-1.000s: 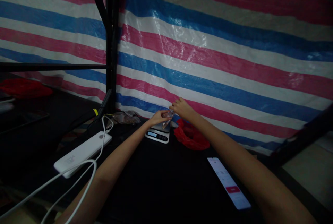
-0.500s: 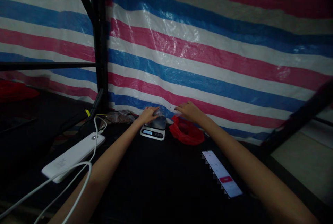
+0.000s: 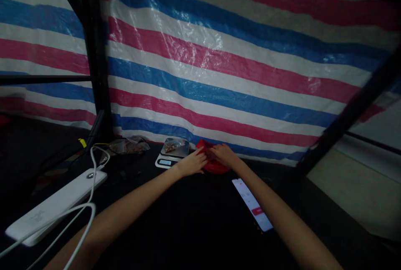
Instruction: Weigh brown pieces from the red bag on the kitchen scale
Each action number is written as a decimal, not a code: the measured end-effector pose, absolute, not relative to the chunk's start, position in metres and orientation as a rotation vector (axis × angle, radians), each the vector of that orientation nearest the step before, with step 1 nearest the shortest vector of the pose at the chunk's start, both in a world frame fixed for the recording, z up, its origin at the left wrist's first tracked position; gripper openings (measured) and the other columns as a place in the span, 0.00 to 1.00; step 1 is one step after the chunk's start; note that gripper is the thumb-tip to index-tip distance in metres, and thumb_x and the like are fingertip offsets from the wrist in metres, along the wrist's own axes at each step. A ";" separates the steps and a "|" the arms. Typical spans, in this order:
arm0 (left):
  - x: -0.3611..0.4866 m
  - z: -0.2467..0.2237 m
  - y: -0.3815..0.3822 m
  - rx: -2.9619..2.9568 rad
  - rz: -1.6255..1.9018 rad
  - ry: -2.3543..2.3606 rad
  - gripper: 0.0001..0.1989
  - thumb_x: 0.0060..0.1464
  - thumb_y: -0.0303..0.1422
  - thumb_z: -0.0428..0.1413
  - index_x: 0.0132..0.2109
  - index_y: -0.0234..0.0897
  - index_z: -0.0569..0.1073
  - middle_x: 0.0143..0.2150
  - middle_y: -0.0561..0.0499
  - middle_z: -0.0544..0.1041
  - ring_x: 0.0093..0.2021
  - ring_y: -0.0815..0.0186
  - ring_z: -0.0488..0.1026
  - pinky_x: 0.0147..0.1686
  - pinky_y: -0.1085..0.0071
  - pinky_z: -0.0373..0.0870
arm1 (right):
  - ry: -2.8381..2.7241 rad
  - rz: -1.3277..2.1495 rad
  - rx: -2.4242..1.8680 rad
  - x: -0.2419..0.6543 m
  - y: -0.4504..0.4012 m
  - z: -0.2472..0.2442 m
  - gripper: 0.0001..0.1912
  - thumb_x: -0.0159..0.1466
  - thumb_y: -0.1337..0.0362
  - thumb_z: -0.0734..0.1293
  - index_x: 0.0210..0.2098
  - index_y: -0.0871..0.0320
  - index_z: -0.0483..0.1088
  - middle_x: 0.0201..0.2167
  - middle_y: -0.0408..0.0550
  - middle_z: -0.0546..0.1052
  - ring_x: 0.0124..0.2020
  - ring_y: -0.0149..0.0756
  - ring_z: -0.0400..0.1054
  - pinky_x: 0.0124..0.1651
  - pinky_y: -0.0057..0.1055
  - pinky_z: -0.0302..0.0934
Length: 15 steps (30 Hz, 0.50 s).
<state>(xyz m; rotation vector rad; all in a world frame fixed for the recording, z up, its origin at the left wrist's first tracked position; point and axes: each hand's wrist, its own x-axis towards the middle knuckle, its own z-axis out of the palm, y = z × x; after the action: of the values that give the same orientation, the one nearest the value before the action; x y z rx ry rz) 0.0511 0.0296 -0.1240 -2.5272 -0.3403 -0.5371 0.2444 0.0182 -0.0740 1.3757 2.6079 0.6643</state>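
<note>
Foreground, left: one white power bank (image 3: 53, 209) lies on the black worktop (image 3: 188, 236). White cable (image 3: 92, 220) loops over it; whether the runs belong to one lead or two cannot be told.

Foreground, right: one phone (image 3: 249, 203) lies with its screen lit, partly covered by the right forearm.

Work area: two hands are at one red plastic bag (image 3: 216, 168), which sits on the worktop to the right of the scale. The left hand (image 3: 193, 163) has its fingers close together against the left side of the bag. The right hand (image 3: 224, 155) has its fingers curled over the right side, tips hidden. Whether either hand pinches the film cannot be told.

Step in hand, as judged: handling the bag at its opening. The next move appears to call for a secure hold on the loose film, with the left wrist kept off the scale.

Beside the left hand: one digital scale (image 3: 180, 152), display lit, reading too small to make out. One clear packet (image 3: 171, 147) of small brownish pieces rests on its platform; the pieces cannot be counted.

Further left: clear bagged material (image 3: 130, 145), number of bags uncertain, and one yellow tag (image 3: 82, 142).

Rear: black frame posts (image 3: 94, 52) stand before striped sheeting (image 3: 219, 73) in red, white and blue.
</note>
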 end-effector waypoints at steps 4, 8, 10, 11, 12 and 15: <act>0.044 -0.147 0.017 -2.453 -0.447 -0.258 0.06 0.53 0.25 0.49 0.39 0.32 0.69 0.36 0.48 0.72 0.40 0.64 0.68 0.55 0.63 0.51 | 2.626 0.702 1.361 0.240 0.013 -0.081 0.13 0.61 0.68 0.59 0.45 0.59 0.65 0.43 0.54 0.70 0.44 0.40 0.63 0.45 0.34 0.54; 0.031 -0.146 0.005 -2.422 -0.462 -0.278 0.12 0.56 0.23 0.45 0.47 0.30 0.66 0.36 0.47 0.71 0.39 0.66 0.67 0.50 0.66 0.56 | 2.650 0.693 1.335 0.235 0.005 -0.087 0.11 0.61 0.65 0.59 0.43 0.60 0.66 0.42 0.53 0.70 0.45 0.41 0.62 0.47 0.36 0.52; 0.030 -0.144 0.004 -2.404 -0.460 -0.335 0.15 0.56 0.22 0.43 0.51 0.29 0.63 0.37 0.47 0.71 0.39 0.66 0.67 0.49 0.66 0.57 | 2.637 0.696 1.331 0.233 0.003 -0.088 0.11 0.62 0.66 0.58 0.43 0.60 0.66 0.41 0.53 0.70 0.44 0.41 0.62 0.46 0.36 0.52; 0.031 -0.143 0.004 -2.395 -0.456 -0.357 0.16 0.56 0.22 0.42 0.52 0.29 0.62 0.37 0.47 0.70 0.39 0.66 0.67 0.49 0.66 0.57 | 2.623 0.705 1.326 0.232 0.002 -0.087 0.11 0.62 0.66 0.58 0.43 0.60 0.66 0.41 0.53 0.70 0.43 0.41 0.62 0.46 0.37 0.52; 0.032 -0.142 0.005 -2.387 -0.451 -0.380 0.16 0.57 0.22 0.42 0.52 0.29 0.61 0.38 0.47 0.70 0.39 0.66 0.67 0.49 0.66 0.57 | 2.605 0.721 1.319 0.231 0.001 -0.087 0.11 0.61 0.67 0.58 0.43 0.59 0.66 0.40 0.53 0.71 0.43 0.41 0.62 0.46 0.37 0.52; 0.036 -0.142 0.010 -2.390 -0.424 -0.411 0.14 0.57 0.23 0.43 0.50 0.31 0.64 0.38 0.47 0.70 0.40 0.65 0.66 0.49 0.65 0.57 | 2.550 0.804 1.281 0.228 0.000 -0.085 0.11 0.61 0.70 0.58 0.42 0.59 0.67 0.40 0.52 0.71 0.43 0.40 0.62 0.45 0.37 0.52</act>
<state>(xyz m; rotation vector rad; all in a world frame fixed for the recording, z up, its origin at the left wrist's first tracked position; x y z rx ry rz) 0.0359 0.0097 -0.1420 -2.3904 -0.4110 -0.4243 0.2285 -0.0005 -0.0852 1.2814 2.5502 0.8042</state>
